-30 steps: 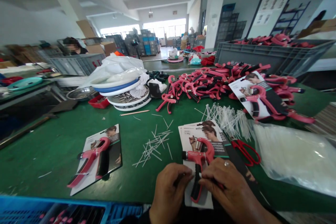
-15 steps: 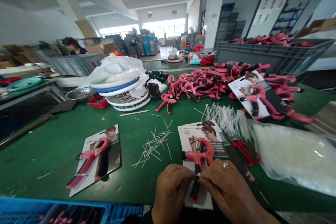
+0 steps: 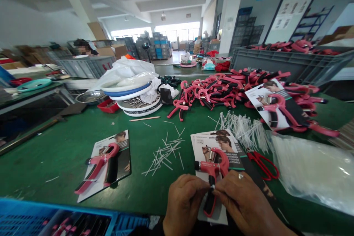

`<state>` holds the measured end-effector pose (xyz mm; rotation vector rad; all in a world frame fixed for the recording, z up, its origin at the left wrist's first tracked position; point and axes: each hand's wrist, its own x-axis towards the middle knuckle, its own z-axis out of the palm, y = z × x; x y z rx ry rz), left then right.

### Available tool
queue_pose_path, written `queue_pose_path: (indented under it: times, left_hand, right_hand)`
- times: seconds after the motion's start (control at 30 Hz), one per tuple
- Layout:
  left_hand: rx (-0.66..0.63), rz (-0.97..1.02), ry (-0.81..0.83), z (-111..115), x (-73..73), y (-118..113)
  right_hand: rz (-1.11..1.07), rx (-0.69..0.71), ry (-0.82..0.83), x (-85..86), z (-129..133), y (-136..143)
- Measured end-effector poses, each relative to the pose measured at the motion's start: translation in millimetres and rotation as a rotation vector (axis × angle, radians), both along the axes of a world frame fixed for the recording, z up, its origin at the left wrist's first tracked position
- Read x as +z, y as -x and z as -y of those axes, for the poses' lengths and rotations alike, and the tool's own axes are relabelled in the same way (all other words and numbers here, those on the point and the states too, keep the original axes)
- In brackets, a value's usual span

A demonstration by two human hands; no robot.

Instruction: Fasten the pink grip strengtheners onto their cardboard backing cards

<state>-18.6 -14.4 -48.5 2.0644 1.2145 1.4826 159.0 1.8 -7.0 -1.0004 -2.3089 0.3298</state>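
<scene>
A pink and black hand grip strengthener (image 3: 209, 168) with a metal spring lies on a printed backing card (image 3: 199, 146) at the table's front edge. Round one of its handles sits a white cable tie (image 3: 212, 187). My left hand (image 3: 184, 201) is closed at the left of that handle, its thumb and forefinger pinching the tie. From the right, my right hand (image 3: 243, 199), with a ring on one finger, pinches the tie too. The fingers partly hide the tie. More cards lie beneath. To the left, another carded grip strengthener (image 3: 110, 164) has a white tie round one handle.
Cut tie ends (image 3: 163, 155) are scattered mid-table. Red scissors (image 3: 264, 166), loose cable ties (image 3: 246, 127) and a plastic bag (image 3: 312, 173) lie right. Behind are piled grip strengtheners (image 3: 221, 88), a grey crate (image 3: 265, 62) and stacked trays (image 3: 141, 112). A blue crate (image 3: 19, 210) stands front left.
The whole view has shifted slightly, so things appear a little further right. Both hands keep their pinch at the tie on the handle; the grip strengthener stays on its card.
</scene>
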Motion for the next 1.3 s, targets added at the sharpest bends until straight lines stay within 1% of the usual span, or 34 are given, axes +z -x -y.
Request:
queue_pose_path:
  times: [0.2, 0.33, 0.43, 0.5, 0.63, 0.77, 0.93, 1.03, 1.1, 1.17, 1.23, 1.3]
  left_hand:
    - [0.007, 0.04, -0.023, 0, 4.5, -2]
    - [-0.005, 0.079, -0.021, -1, 5.1, -2]
    - [-0.009, 0.127, 0.024, 0, 4.6, -1]
    - [-0.024, 0.168, 0.079, 0, 3.9, 0]
    - [-0.127, 0.217, 0.174, -3, 3.8, 1]
    - [-0.217, 0.226, 0.243, -5, 6.8, 1]
    - [-0.226, 0.166, 0.285, -7, 11.6, -2]
    - [-0.21, 0.08, 0.245, -7, 14.6, -4]
    - [-0.208, 0.028, 0.207, -7, 16.5, -6]
    - [-0.206, -0.016, 0.176, -6, 18.5, -9]
    - [-0.199, -0.064, 0.157, -4, 20.4, -12]
    - [-0.19, -0.106, 0.155, -2, 22.5, -15]
  right_hand:
    - [0.11, 0.052, -0.015, 1.4, -3, -3]
    - [0.213, 0.045, -0.018, 6.8, -3, -2]
    - [0.325, 0.051, 0.009, 13.6, -3, 0]
    - [0.359, 0.058, 0.029, 18.4, -5, 2]
    - [0.308, 0.072, 0.146, 26.2, -13, 3]
    - [0.291, 0.051, 0.237, 28.6, -17, 2]
    - [0.285, -0.018, 0.321, 24.2, -13, -3]
    - [0.216, 0.011, 0.34, 23.0, -9, -9]
    - [0.137, 0.06, 0.319, 23.0, -7, -14]
    - [0.08, 0.089, 0.26, 22.1, -4, -17]
    - [0.079, 0.082, 0.179, 19.5, -1, -19]
    - [0.12, 0.045, 0.082, 15.0, 3, -20]
